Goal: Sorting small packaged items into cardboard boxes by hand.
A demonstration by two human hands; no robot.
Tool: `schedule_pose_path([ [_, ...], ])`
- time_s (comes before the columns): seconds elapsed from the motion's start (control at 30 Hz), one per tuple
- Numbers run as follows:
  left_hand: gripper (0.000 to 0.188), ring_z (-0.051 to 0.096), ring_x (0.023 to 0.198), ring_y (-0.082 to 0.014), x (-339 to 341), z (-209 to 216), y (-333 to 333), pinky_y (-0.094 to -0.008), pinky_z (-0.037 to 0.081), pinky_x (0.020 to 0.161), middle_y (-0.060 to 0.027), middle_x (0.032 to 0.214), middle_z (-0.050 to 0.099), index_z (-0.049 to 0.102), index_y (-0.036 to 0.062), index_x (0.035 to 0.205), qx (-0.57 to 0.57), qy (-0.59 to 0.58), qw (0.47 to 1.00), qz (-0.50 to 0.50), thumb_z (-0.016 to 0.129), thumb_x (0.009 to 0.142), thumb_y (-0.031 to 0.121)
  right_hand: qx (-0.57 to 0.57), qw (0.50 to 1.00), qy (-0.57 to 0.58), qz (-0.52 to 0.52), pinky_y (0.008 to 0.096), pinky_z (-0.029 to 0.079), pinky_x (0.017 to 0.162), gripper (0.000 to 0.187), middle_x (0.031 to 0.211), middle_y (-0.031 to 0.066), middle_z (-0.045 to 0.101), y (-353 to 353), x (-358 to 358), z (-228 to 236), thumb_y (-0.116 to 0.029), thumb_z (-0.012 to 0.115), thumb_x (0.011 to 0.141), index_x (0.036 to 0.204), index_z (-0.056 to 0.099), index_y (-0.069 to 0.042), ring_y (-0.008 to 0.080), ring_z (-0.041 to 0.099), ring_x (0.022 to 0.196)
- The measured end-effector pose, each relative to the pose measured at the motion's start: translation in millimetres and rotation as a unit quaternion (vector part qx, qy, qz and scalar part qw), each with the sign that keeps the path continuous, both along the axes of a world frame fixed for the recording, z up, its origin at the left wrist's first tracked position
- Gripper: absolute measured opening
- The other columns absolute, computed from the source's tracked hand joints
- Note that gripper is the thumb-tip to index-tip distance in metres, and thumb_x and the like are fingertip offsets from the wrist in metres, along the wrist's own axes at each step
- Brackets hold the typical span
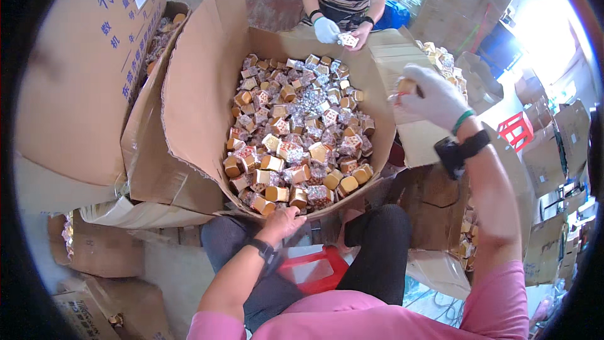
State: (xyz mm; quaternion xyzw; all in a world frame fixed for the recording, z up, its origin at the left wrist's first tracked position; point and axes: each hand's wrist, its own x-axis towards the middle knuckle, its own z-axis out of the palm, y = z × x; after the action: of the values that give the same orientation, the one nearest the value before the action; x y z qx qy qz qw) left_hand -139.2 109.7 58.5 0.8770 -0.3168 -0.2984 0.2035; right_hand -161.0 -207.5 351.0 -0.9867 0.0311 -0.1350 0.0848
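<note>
In front of me stands a large open cardboard carton point(207, 88) full of small house-shaped pieces point(283, 126). They are tan, white and red, and many are wrapped in clear bubble wrap. My right hand point(434, 96), in a white glove, is raised over the carton's right flap. Its fingers are closed on a small house-shaped piece point(406, 86), tan with some red, partly blurred. Down at the near rim of the carton is my left hand point(286, 221), bare, its fingers curled closed. What those fingers hold, if anything, is hidden.
Across the carton a person point(345, 0) with one gloved hand holds a white and red piece point(347, 39). Tall cartons point(82, 75) crowd the left. More pieces point(443, 63) fill a carton at the right. A red plastic stool point(321, 271) stands between my legs, another red stool point(517, 131) farther right.
</note>
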Motion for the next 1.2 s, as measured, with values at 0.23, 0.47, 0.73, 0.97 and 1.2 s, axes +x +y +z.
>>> schedule_pose_path([
  [0.23, 0.040, 0.058, 0.095, -0.0300, -1, 4, 3, -0.0399, 0.044, 0.081, -0.0154, 0.099, 0.062, 0.059, 0.0095, 0.100, 0.041, 0.052, 0.998, -0.012, 0.057, 0.074, 0.039, 0.013, 0.995, 0.010, -0.095, 0.0290, 0.043, 0.061, 0.037, 0.070, 0.0075, 0.052, -12, -107, 86, -0.022, 0.060, 0.072, 0.105, 0.055, -0.006, 0.0170, 0.052, 0.063],
  [0.47, 0.040, 0.059, 0.093, -0.0262, -16, 42, -5, -0.0345, 0.045, 0.081, -0.0150, 0.099, 0.062, 0.056, 0.0035, 0.106, -0.092, 0.046, 0.995, -0.011, 0.060, 0.076, 0.030, 0.419, 0.902, -0.099, 0.010, 0.0245, 0.044, 0.073, 0.030, 0.093, -0.0003, 0.056, 47, -134, 18, -0.014, 0.057, 0.080, 0.108, 0.055, -0.004, 0.0104, 0.053, 0.084],
  [0.73, 0.069, 0.050, 0.093, -0.0155, -50, 100, -11, -0.0296, 0.043, 0.082, -0.0065, 0.110, 0.049, 0.032, 0.0084, 0.131, -0.385, 0.292, 0.869, 0.106, 0.069, 0.075, 0.024, 0.973, 0.228, -0.010, 0.017, 0.0362, 0.045, 0.082, 0.032, 0.104, 0.0070, 0.058, 141, -111, -146, -0.018, 0.053, 0.084, 0.113, 0.048, -0.006, 0.0234, 0.054, 0.099],
  [0.97, 0.080, 0.045, 0.111, -0.0196, -54, 99, -12, -0.0314, 0.040, 0.091, -0.0081, 0.124, 0.043, 0.024, 0.0067, 0.133, -0.466, 0.280, 0.822, 0.169, 0.073, 0.072, 0.023, 0.970, 0.217, 0.024, 0.103, 0.0468, 0.039, 0.090, 0.046, 0.116, 0.0097, 0.053, 174, -84, -198, -0.041, 0.034, 0.090, 0.119, 0.046, -0.009, 0.0269, 0.050, 0.107],
  [1.2, 0.062, 0.051, 0.105, -0.0181, -48, 110, -23, -0.0326, 0.044, 0.087, -0.0074, 0.113, 0.050, 0.034, 0.0078, 0.122, -0.458, 0.335, 0.806, 0.170, 0.070, 0.071, 0.005, 0.942, 0.257, 0.216, -0.020, 0.0407, 0.043, 0.077, 0.047, 0.094, 0.0123, 0.057, 171, -96, -217, -0.046, 0.041, 0.087, 0.109, 0.051, -0.006, 0.0249, 0.055, 0.083],
])
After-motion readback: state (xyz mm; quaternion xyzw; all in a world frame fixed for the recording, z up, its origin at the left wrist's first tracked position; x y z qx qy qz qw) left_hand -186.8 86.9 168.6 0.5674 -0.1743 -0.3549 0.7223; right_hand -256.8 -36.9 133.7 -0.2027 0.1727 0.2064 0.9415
